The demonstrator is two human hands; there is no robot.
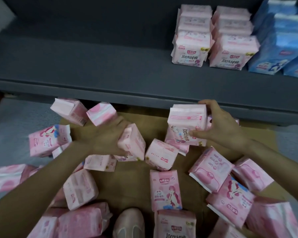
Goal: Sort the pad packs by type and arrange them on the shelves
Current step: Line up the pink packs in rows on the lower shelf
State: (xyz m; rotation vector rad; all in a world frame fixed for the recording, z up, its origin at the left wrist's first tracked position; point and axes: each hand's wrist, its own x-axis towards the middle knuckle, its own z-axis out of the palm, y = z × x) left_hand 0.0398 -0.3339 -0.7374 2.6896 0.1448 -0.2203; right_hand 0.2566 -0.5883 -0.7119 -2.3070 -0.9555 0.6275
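Several pink pad packs lie scattered on a brown cardboard sheet [127,184] on the floor. My right hand [220,125] grips an upright pink pack [186,124] printed "100%", thumb on its front and fingers over its top right. My left hand [108,136] grips another pink pack [132,143] tilted on its side. On the dark grey shelf [93,66] above, two rows of matching pink packs [191,47] stand at the right, with blue packs [275,48] beside them.
The shelf's front lip [110,90] runs across just above the pile. A pink shoe [129,224] shows at the bottom middle among the packs. Grey floor [12,127] lies at the left. A pack with a cartoon girl [165,191] lies face up near the shoe.
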